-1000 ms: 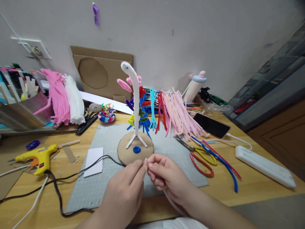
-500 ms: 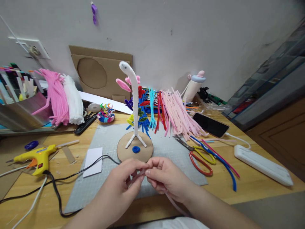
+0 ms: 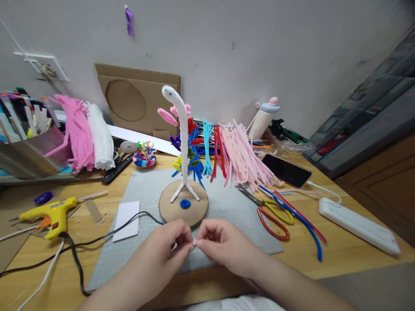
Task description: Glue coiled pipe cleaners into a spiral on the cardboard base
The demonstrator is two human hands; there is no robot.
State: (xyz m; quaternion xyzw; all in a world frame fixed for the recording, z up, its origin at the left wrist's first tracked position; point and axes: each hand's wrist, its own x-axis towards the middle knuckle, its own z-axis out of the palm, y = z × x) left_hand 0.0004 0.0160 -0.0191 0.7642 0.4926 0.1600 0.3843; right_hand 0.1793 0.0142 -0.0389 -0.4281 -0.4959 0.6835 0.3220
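Note:
My left hand (image 3: pixel 173 246) and my right hand (image 3: pixel 218 242) meet fingertip to fingertip over the front of the grey cutting mat (image 3: pixel 142 190). Both are closed, pinching a pale pink pipe cleaner (image 3: pixel 194 242) whose small tip shows between them; most of it is hidden. Just beyond my hands lies a round cardboard base (image 3: pixel 168 207) with a blue coil (image 3: pixel 185 203) on it. A white fuzzy stem (image 3: pixel 183 134) stands upright on the base on splayed feet, its top bent to the left, with coloured fuzzy pieces beside it.
A yellow glue gun (image 3: pixel 56 216) and its black cord lie left, near a white card (image 3: pixel 126 220). Scissors (image 3: pixel 272 216), blue pipe cleaners (image 3: pixel 301 220), a phone (image 3: pixel 287 169) and a white power strip (image 3: pixel 356 224) lie right. Pink bundles (image 3: pixel 243 155) lie behind.
My hands have drawn slightly lower and turned, with the fingertips now meeting at a small pink tip. The strand that hung below my right hand is now mostly out of sight.

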